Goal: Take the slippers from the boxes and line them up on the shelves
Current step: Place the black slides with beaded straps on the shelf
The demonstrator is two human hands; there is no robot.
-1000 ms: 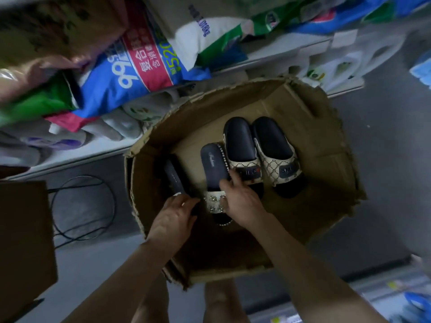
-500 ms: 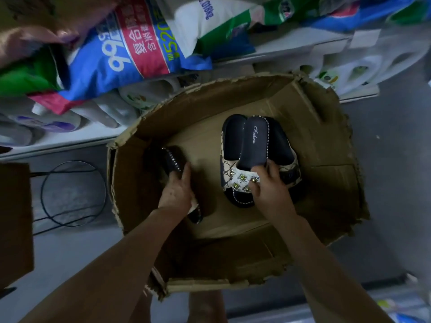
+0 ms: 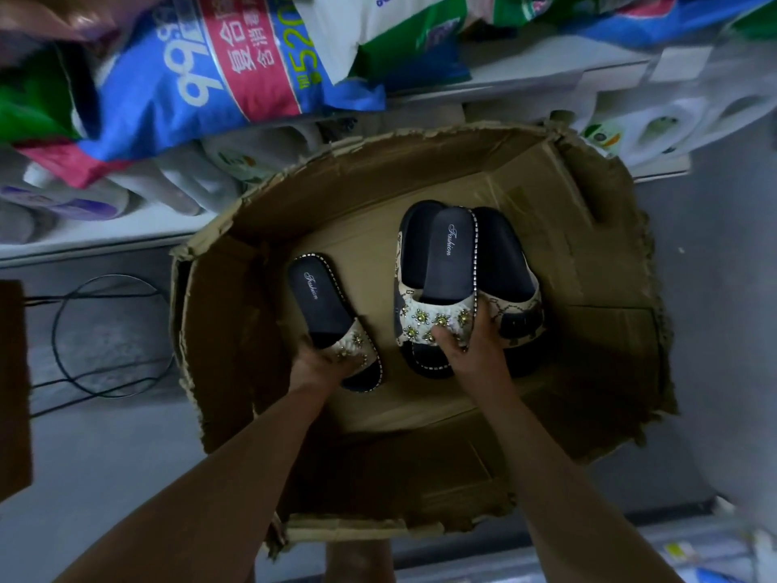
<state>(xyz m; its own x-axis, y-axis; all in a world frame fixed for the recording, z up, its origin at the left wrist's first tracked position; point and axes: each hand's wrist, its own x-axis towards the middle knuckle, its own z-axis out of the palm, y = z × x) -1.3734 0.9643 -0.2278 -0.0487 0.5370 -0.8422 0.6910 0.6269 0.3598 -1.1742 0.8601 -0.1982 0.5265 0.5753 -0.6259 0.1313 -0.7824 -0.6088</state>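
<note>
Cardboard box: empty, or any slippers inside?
Not empty: left hand grips one beaded slipper, right hand a second beaded slipper over a patterned pair.

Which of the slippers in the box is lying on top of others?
The jewelled slipper that the right hand grips: it sits over the two patterned slippers; its twin is apart.

Both bare forearms reach down and forward, left hand (image 3: 321, 363) curled round the beaded strap end of a dark navy slipper (image 3: 323, 305), right hand (image 3: 475, 351) gripping the matching slipper (image 3: 450, 263) the same way.
</note>
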